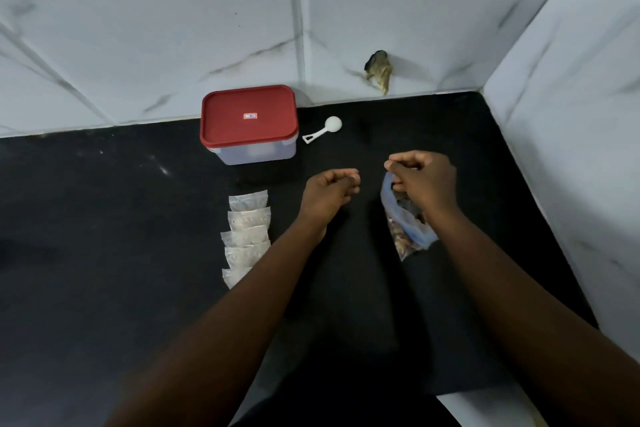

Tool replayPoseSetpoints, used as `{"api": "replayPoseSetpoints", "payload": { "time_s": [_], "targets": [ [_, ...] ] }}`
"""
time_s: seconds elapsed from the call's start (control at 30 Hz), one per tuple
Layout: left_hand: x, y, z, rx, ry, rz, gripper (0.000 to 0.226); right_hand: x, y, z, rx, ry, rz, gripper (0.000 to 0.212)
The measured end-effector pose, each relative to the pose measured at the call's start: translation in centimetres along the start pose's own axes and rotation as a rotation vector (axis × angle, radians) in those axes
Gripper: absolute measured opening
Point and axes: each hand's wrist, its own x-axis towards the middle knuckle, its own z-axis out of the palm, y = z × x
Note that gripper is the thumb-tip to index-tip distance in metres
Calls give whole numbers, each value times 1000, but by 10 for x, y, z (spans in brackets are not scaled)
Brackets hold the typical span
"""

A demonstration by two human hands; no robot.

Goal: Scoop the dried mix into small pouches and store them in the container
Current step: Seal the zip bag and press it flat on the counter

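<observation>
Black desk (104, 218) runs into a corner of white marbled wall tiles (138, 45). Near the right side of it, a bluish plastic bag of dried mix (405, 236) stands with its bottom on the desk, brown pieces showing through. The right hand (424, 180) grips the bag at its gathered top, fingers curled tight round the plastic. The left hand (330, 192) hovers just beside it, apart from the bag, fingers curled in and thumb against the fingertips; nothing shows inside them. Left of that forearm, small pale pouches (246, 232) lie in an overlapping row. Farther back the container (252, 152) sits against the wall, its red lid (249, 114) on. A white scoop (323, 130) lies just right of it. A brownish scrap (379, 71) clings to the wall above.
</observation>
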Motion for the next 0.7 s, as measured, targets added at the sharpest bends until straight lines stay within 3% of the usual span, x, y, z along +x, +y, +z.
{"api": "replayPoseSetpoints", "payload": {
  "time_s": [0.17,0.37,0.47,0.57,0.7],
  "targets": [
    [-2,-16,34,76,-4,-24,9,-7,37,-45,-276,72,-59,14],
    [-2,-34,68,141,54,-167,10,-12,68,-61,-209,72,233,41],
    [-5,-36,77,120,65,-206,16,-14,74,-60,-102,-10,403,42],
    [-9,-35,81,76,67,-217,13,-17,73,-58,-52,-60,401,31],
    [-16,-33,75,62,75,-217,11,-20,71,-56,-44,-89,338,33]
  ]
}}
